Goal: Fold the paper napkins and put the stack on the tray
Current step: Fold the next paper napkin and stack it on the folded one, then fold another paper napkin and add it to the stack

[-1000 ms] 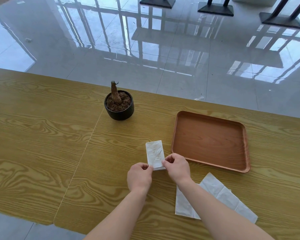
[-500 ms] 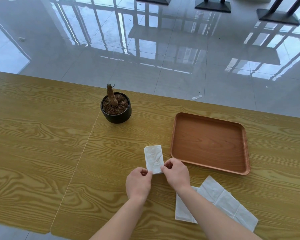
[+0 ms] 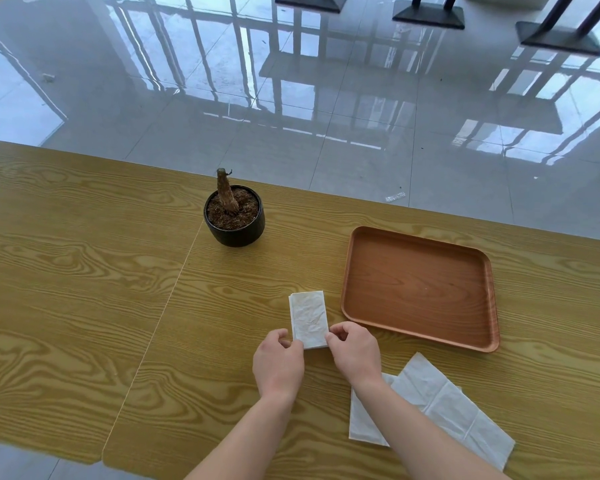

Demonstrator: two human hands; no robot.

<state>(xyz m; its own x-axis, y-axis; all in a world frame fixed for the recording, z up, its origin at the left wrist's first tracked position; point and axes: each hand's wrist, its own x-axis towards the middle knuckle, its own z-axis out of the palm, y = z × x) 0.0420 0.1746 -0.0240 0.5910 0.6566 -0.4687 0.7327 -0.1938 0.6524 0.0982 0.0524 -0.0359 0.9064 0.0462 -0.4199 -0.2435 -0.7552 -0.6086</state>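
Observation:
A small folded white napkin (image 3: 309, 317) lies on the wooden table just left of the brown tray (image 3: 420, 332). My left hand (image 3: 278, 365) pinches its near left corner and my right hand (image 3: 354, 355) pinches its near right corner. The tray holds nothing. Two unfolded white napkins (image 3: 444, 407) lie overlapped on the table near the front edge, under and to the right of my right forearm, partly hidden by it.
A black pot (image 3: 234, 220) with soil and a bare brown stump stands behind the folded napkin, to the left of the tray. A seam runs through the tabletop (image 3: 84, 271) left of my hands. Beyond the far table edge is glossy tiled floor.
Both hands keep their pinch on the napkin's near corners. The napkin's position relative to the tray looks almost unchanged; the view has shifted slightly.

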